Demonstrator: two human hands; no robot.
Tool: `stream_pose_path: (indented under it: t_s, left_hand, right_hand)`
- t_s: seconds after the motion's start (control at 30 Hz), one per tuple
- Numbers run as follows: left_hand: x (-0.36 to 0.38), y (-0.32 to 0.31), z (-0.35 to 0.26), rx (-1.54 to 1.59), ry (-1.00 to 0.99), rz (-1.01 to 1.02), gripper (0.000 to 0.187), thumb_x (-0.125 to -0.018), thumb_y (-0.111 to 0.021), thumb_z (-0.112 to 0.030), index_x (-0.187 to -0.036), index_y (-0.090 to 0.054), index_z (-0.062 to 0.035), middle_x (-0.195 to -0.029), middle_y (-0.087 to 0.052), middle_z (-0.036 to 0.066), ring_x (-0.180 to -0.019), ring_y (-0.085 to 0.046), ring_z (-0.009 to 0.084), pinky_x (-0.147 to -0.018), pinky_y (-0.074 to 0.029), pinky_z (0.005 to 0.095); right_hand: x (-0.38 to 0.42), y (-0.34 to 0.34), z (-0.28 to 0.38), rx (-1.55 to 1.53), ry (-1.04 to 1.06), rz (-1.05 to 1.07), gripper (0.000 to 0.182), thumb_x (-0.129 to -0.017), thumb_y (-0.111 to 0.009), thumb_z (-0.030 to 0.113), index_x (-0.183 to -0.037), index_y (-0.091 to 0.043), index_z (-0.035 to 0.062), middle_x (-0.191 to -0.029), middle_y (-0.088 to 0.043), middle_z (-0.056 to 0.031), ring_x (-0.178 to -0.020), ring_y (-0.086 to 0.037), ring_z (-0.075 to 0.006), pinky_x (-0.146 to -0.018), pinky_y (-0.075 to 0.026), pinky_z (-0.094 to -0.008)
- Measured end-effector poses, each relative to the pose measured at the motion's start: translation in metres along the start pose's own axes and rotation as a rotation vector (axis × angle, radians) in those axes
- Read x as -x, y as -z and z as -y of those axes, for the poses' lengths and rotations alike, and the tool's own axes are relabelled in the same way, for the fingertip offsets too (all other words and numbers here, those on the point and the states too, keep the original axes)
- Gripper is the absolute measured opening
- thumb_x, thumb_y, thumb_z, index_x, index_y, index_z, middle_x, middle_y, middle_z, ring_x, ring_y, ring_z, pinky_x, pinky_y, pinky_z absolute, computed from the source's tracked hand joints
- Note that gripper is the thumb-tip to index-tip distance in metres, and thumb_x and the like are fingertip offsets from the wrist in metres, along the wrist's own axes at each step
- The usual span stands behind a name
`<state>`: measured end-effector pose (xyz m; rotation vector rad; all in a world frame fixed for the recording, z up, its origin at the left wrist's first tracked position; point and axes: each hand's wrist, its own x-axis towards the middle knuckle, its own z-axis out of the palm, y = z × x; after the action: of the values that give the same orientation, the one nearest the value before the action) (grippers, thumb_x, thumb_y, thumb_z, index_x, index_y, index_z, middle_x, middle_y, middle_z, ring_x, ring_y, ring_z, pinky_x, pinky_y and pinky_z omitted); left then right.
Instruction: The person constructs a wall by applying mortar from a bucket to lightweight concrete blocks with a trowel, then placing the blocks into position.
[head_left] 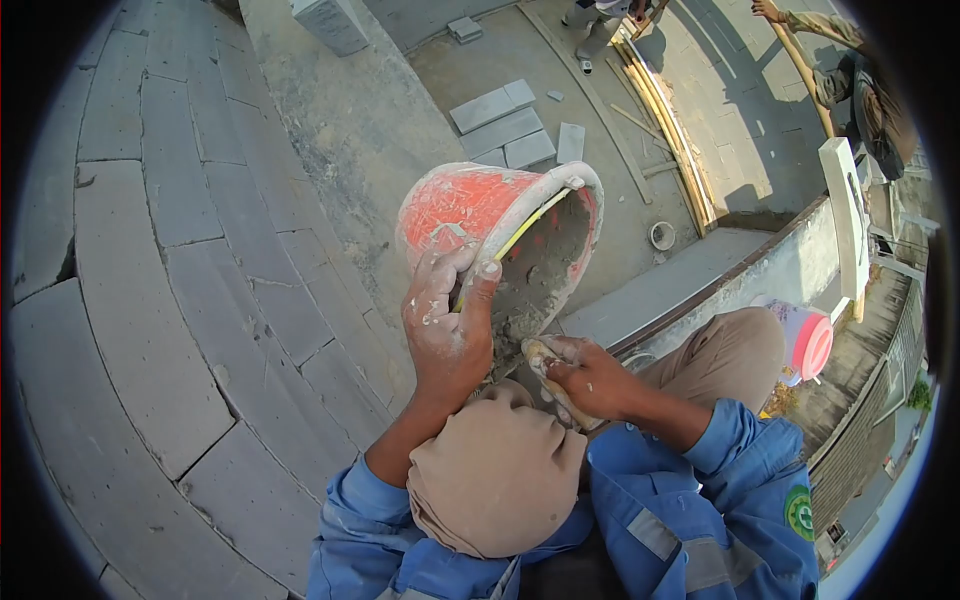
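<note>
A red bucket [440, 205], crusted with grey mortar, is tipped on its side with its mouth facing right and toward me. Wet mortar [530, 270] coats its inside, and a yellow handle [530, 222] lies along the rim. My left hand [450, 310] grips the near rim, the thumb over the edge and the fingers on the outer wall. Just below the mouth, my right hand [580, 375] is closed round the short, mortar-smeared handle of a trowel [540, 358]. Its blade is mostly hidden by mortar and the rim.
A grey block wall [150, 280] runs along my left, beside a concrete ledge [330, 130]. Loose blocks [500, 125] and long timber strips [660, 120] lie on the floor below. Two other people are at the top right, one holding a wooden pole [805, 75]. A pink-lidded jug [805, 345] stands right.
</note>
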<state>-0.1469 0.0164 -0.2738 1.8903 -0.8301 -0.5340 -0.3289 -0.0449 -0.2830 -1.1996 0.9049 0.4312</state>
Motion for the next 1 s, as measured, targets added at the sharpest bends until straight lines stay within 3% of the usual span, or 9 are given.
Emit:
stream_pose_path:
  t_s: [0.17,0.33,0.43,0.5,0.6,0.63,0.7,0.8,1.0]
  left_hand:
    - [0.0,-0.001,0.002,0.02,-0.052,-0.031,0.019,-0.09,-0.064,-0.013,-0.099,-0.064,0.0045,-0.088,-0.061,0.015,-0.077,-0.06,0.0259,-0.072,-0.047,0.0346]
    - [0.0,-0.004,0.004,-0.016,-0.101,0.035,0.02,-0.091,-0.064,-0.013,-0.101,-0.064,0.0046,-0.087,-0.061,0.014,-0.074,-0.058,0.0229,-0.07,-0.046,0.0334]
    - [0.002,-0.002,0.007,0.058,-0.037,-0.073,0.021,-0.092,-0.064,-0.015,-0.102,-0.064,0.0038,-0.087,-0.062,0.009,-0.073,-0.056,0.0164,-0.068,-0.045,0.0306]
    - [0.004,0.001,0.001,0.182,0.225,-0.111,0.023,-0.093,-0.064,-0.017,-0.103,-0.064,0.0029,-0.089,-0.061,0.004,-0.074,-0.052,0.0103,-0.069,-0.044,0.0271]
    - [0.001,0.004,0.006,0.195,0.233,-0.149,0.023,-0.094,-0.063,-0.017,-0.106,-0.064,0.0027,-0.092,-0.06,0.001,-0.076,-0.049,0.0075,-0.069,-0.043,0.0248]
    - [0.002,0.003,0.007,0.197,0.23,-0.141,0.023,-0.094,-0.063,-0.017,-0.106,-0.064,0.0027,-0.092,-0.06,0.001,-0.076,-0.049,0.0075,-0.069,-0.043,0.0248]
    - [0.003,0.0,0.008,0.193,0.174,-0.106,0.023,-0.094,-0.062,-0.017,-0.107,-0.064,0.0027,-0.094,-0.061,0.003,-0.076,-0.049,0.008,-0.07,-0.043,0.0249]
    - [0.002,-0.001,0.005,0.069,0.127,-0.072,0.023,-0.094,-0.062,-0.016,-0.107,-0.064,0.0026,-0.093,-0.061,0.004,-0.077,-0.05,0.0083,-0.07,-0.043,0.0252]
    - [0.004,-0.003,0.007,0.148,0.199,-0.043,0.021,-0.092,-0.064,-0.016,-0.101,-0.064,0.0026,-0.086,-0.059,0.004,-0.073,-0.049,0.0099,-0.066,-0.041,0.0271]
  right_hand:
    - [0.018,0.004,0.023,-0.038,-0.015,0.028,0.029,-0.092,-0.047,0.016,-0.112,-0.057,-0.0028,-0.087,-0.063,-0.0118,-0.071,-0.063,-0.0218,-0.07,-0.05,-0.0352]
    - [0.034,0.017,0.038,-0.724,-0.122,0.235,0.034,-0.097,-0.046,0.019,-0.127,-0.051,0.0026,-0.081,-0.06,-0.0111,-0.055,-0.058,-0.0171,-0.045,-0.047,-0.0297]
    - [0.043,0.037,0.04,-0.988,-0.094,0.268,0.036,-0.098,-0.046,0.02,-0.13,-0.048,0.0035,-0.079,-0.058,-0.0102,-0.052,-0.057,-0.018,-0.042,-0.046,-0.0297]
    - [0.041,0.048,0.036,-1.031,-0.075,0.301,0.037,-0.098,-0.049,0.022,-0.129,-0.048,0.0028,-0.08,-0.059,-0.0091,-0.053,-0.057,-0.0177,-0.043,-0.045,-0.0283]
    - [0.031,0.057,0.033,0.193,0.353,-0.232,0.048,-0.09,-0.059,0.025,-0.129,-0.047,-0.0006,-0.085,-0.063,-0.0151,-0.061,-0.062,-0.0245,-0.056,-0.05,-0.0361]
    - [0.024,0.06,0.028,0.19,0.351,-0.241,0.048,-0.09,-0.059,0.025,-0.129,-0.047,-0.0006,-0.085,-0.063,-0.0151,-0.061,-0.062,-0.0245,-0.056,-0.05,-0.0361]
    - [0.0,0.064,0.009,0.802,0.388,-0.455,0.05,-0.086,-0.06,0.022,-0.129,-0.048,-0.0009,-0.089,-0.065,-0.0212,-0.073,-0.067,-0.0332,-0.064,-0.052,-0.0448]
    - [-0.022,0.059,0.016,1.002,0.081,-0.399,0.055,-0.085,-0.062,0.022,-0.132,-0.047,-0.0007,-0.103,-0.062,-0.0287,-0.088,-0.064,-0.0429,-0.078,-0.051,-0.048]
    - [-0.049,0.041,-0.038,0.769,0.174,-0.349,0.049,-0.08,-0.06,0.018,-0.123,-0.05,-0.0037,-0.087,-0.064,-0.0294,-0.083,-0.065,-0.043,-0.074,-0.052,-0.05]
